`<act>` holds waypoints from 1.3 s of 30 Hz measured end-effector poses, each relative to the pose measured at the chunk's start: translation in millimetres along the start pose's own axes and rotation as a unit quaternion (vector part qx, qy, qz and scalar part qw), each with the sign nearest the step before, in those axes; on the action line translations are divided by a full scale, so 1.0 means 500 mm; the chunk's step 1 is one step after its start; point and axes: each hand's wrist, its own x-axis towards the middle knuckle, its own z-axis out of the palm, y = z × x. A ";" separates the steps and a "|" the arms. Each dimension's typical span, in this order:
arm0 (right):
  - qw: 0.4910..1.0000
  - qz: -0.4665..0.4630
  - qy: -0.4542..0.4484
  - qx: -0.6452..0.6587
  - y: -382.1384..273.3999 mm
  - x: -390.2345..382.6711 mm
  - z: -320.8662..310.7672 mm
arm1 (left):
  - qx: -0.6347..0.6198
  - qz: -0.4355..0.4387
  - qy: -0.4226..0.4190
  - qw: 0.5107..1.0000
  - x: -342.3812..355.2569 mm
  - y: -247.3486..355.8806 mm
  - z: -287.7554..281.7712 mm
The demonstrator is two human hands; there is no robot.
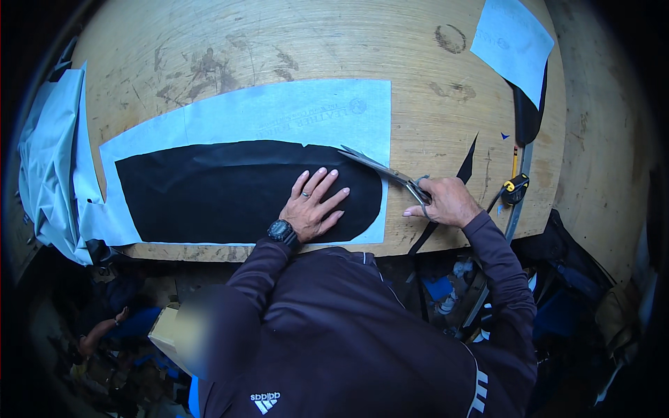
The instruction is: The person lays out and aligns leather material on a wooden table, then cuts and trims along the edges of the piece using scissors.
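Note:
A long black fabric piece (209, 191) with a rounded right end lies on a pale blue sheet (293, 115) on the wooden table (418, 83). My left hand (313, 205) lies flat on the fabric's right part, fingers spread, with a black watch on its wrist. To the right, my right hand (446, 202) grips grey scissors (383, 169). Their blades point up and left, reaching the sheet's right edge just above the black fabric.
A second pale sheet (512, 42) lies at the table's far right over a dark tool. A narrow black fabric strip (465, 167) hangs off the near edge. A yellow and black tool (516, 187) sits beside it. Pale fabric (49, 167) drapes off the left edge.

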 end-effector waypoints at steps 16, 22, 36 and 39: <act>0.995 -0.035 0.078 -0.047 0.023 0.011 0.020 | -0.001 0.001 0.006 1.000 0.005 0.001 -0.001; 0.985 0.087 0.146 0.004 0.030 -0.027 0.031 | -0.003 0.004 0.008 1.000 0.000 0.002 0.000; 0.847 0.191 0.432 0.244 -0.097 -0.053 0.241 | -0.119 -0.149 0.288 0.939 -0.147 -0.121 -0.122; 0.850 0.193 0.399 0.284 -0.176 -0.008 0.285 | -0.011 -0.247 0.350 0.903 -0.338 -0.306 -0.196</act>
